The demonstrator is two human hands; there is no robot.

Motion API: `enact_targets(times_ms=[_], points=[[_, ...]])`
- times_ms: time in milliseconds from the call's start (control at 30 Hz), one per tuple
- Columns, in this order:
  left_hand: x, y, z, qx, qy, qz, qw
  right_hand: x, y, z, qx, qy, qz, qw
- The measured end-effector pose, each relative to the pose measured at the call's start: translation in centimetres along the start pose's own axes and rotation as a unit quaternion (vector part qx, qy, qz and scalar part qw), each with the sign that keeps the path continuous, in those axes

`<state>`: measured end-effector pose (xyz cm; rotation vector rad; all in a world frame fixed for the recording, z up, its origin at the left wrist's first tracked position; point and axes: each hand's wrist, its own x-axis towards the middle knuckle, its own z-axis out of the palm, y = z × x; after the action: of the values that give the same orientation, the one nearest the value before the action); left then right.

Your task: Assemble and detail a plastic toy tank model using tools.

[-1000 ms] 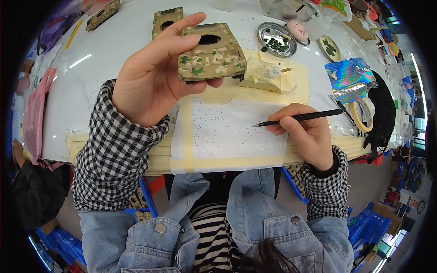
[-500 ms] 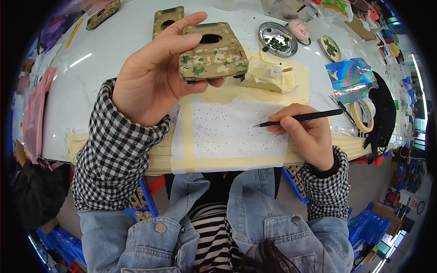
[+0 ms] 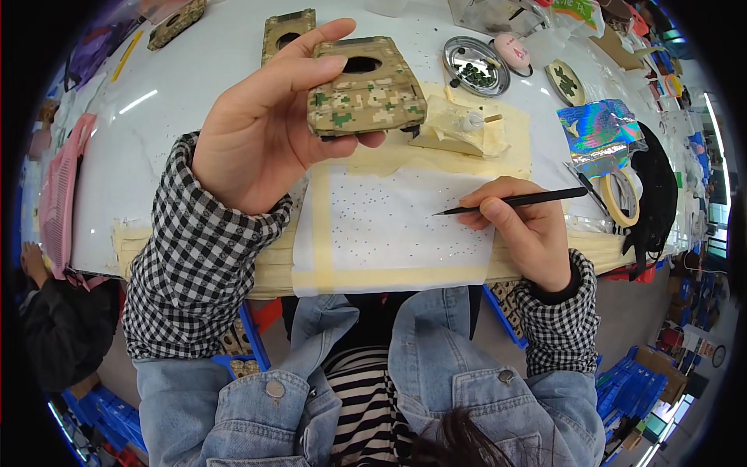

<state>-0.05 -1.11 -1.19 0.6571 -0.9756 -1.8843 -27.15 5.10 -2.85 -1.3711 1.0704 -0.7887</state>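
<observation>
Right of centre, the right hand (image 3: pixel 520 231) pinched black tweezers (image 3: pixel 546 197) in closed fingers over white paper (image 3: pixel 373 262), perhaps touching it. At upper centre, the left hand (image 3: pixel 253 140), half-curled, gripped a camouflage case (image 3: pixel 367 100). A metal dish (image 3: pixel 470 49) sat upper right.

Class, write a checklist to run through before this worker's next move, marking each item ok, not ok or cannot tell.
1. Camouflage-patterned case gripped in the left hand: ok, thumb beside its oval opening.
2. Black pointed tool held in the right hand: ok.
3. Tiny pieces spread out on the white sheet: ok.
4. Tool's tip at the case: not ok, it is over the sheet, apart from the case.
5. Piece picked up on the tip: cannot tell, too small.
</observation>
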Motion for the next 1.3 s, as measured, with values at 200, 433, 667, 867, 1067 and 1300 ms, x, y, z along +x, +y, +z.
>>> enact_targets(times_ms=[200,433,667,867,1067,1300], points=[[0.0,-0.1,0.0,0.005,0.006,0.004,1.0,0.0,0.3,-0.1,-0.002,0.006,-0.007,1.0],[0.1,0.0,0.1,0.014,0.011,0.007,1.0,0.1,0.2,-0.2,0.006,0.029,0.007,1.0],[-0.1,0.0,0.1,0.03,0.021,0.019,0.999,-0.1,-0.1,-0.3,0.018,0.066,-0.012,0.998],[-0.1,0.4,1.1,0.045,0.024,0.016,0.999,1.0,-4.8,-0.7,-0.003,0.114,-0.175,0.978],[-0.7,1.0,1.1,0.007,-0.03,-0.046,0.998,4.3,-8.9,1.5,-0.012,0.057,-0.236,0.97],[-0.7,0.2,1.1,-0.008,-0.074,-0.076,0.994,5.5,-7.5,2.2,0.028,0.014,-0.227,0.973]])
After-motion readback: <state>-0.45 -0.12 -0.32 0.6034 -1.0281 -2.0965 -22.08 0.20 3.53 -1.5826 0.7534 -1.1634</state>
